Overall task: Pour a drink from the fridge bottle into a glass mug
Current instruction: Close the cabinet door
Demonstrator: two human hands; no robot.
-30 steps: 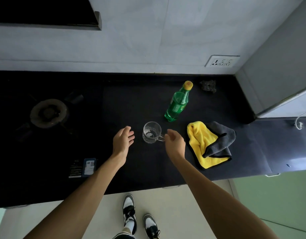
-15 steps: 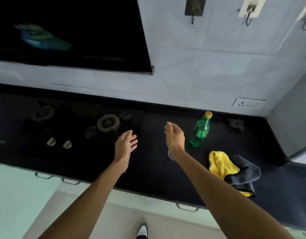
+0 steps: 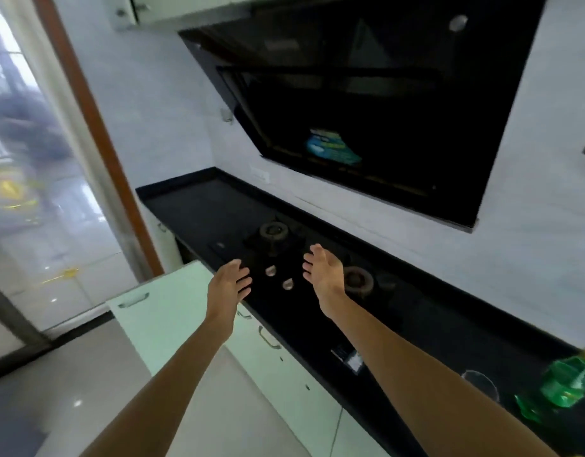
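Hovering over the stove (image 3: 304, 324) that is set into the black table (image 3: 198, 199), both bare hands hold nothing. The left hand (image 3: 230, 285) is at the stove's front edge with its fingers straight and loosely spread. The right hand (image 3: 324, 275) is above the stove's surface, also wide and relaxed, with its palm turned toward the left hand. Two small round knobs (image 3: 270, 270) on the stove show in the gap between the hands, and neither hand touches them. One burner (image 3: 274, 230) sits beyond the knobs, and a second burner (image 3: 358, 280) is just right of the right hand. Well to the right of the stove, the glass mug (image 3: 480, 384) stands on the table, partly hidden by the right forearm and too blurred to show its contents. Farther right of the stove, near the mug but apart from it, the green bottle (image 3: 568, 384) with a yellow cap is smeared by blur. A dark range hood (image 3: 367, 110) hangs on the wall above the stove. Pale drawers (image 3: 172, 311) with handles run below it, and a glass door (image 3: 37, 192) stands off to its left.
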